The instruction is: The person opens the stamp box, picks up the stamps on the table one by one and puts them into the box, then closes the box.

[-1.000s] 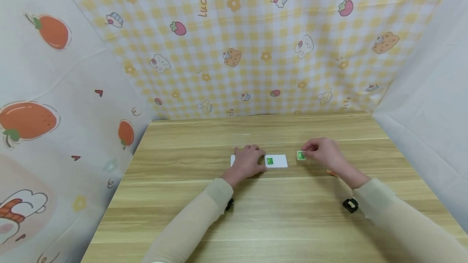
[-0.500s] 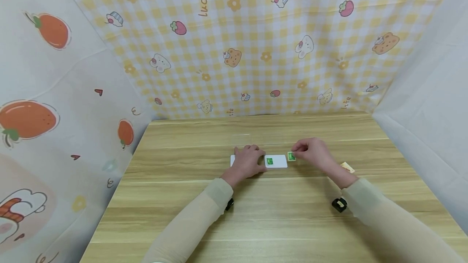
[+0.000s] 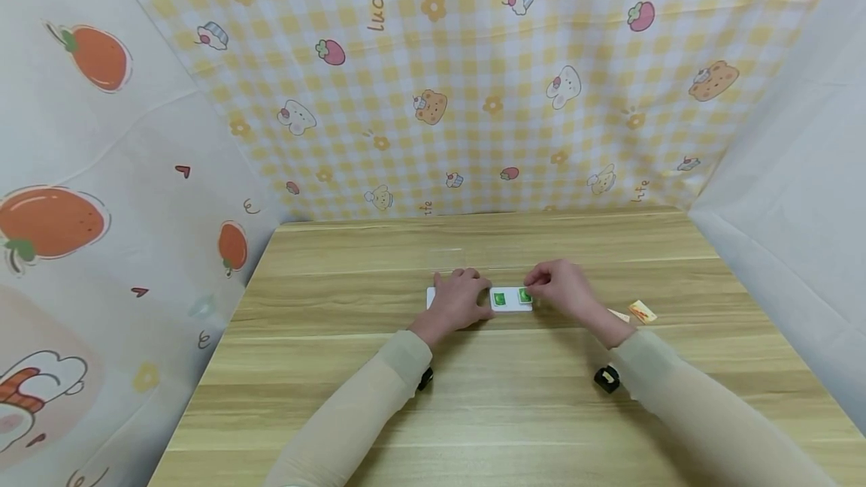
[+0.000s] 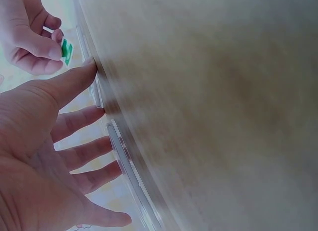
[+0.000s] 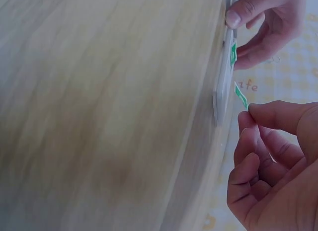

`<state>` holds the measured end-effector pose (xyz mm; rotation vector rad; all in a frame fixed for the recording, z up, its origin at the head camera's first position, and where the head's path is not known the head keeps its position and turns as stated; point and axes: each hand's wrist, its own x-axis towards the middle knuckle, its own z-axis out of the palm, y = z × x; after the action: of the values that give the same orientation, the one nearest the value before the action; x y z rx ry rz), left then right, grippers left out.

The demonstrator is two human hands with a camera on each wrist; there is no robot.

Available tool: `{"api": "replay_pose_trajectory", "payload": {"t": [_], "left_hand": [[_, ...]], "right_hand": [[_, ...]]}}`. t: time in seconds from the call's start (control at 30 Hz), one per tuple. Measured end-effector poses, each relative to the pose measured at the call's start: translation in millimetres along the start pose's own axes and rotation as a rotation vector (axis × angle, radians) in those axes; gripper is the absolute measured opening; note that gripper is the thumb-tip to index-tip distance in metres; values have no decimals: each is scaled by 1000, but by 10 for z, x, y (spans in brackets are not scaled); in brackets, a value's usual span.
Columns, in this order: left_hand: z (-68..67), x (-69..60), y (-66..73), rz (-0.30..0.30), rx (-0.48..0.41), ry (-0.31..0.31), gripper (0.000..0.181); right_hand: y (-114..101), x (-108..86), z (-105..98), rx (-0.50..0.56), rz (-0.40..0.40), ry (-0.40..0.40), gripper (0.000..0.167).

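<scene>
My left hand (image 3: 460, 299) holds a white rounded card (image 3: 510, 306) at its left end, thumb on the near edge and a finger at the far edge. One square green sticker (image 3: 499, 298) lies on the card's left part. Between thumb and forefinger, my right hand (image 3: 564, 290) pinches a second green sticker (image 3: 525, 295) over the card's right end. In the right wrist view this pinched sticker (image 5: 241, 96) stands tilted and apart from the card (image 5: 224, 84). Another white card (image 3: 430, 296) lies mostly hidden under my left hand.
Two small orange-and-cream pieces, one a printed rectangle (image 3: 643, 312), lie right of my right forearm. Faint clear rectangular outlines (image 3: 446, 258) show on the wooden table (image 3: 325, 307) behind my left hand. A checked cloth (image 3: 467, 149) hangs along the table's back edge.
My right hand has moved left with the pinched sticker, from beside the card to over its right end. The orange-and-cream pieces have come out from behind the forearm. My left hand stays put.
</scene>
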<state>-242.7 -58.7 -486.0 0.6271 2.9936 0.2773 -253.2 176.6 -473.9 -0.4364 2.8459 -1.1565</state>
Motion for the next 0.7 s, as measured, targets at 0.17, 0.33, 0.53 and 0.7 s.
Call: {"api": "replay_pose_trajectory", "payload": {"t": [0.17,0.33,0.53,0.7], "left_hand": [[7,7,0,-7,-1,-4,56],[10,7,0,-8,0,-6,57],[12,12,-2,-7,1,-6,57],[10,13,-2,-7,-4,-4,56]], "right_hand": [[-44,24,76,-45,-13,7,5],[-104,30,131,-95,9,-2,4],[-115,47,191,-155,46,4,4],[-131,59,206,-174,57,10,4]]}}
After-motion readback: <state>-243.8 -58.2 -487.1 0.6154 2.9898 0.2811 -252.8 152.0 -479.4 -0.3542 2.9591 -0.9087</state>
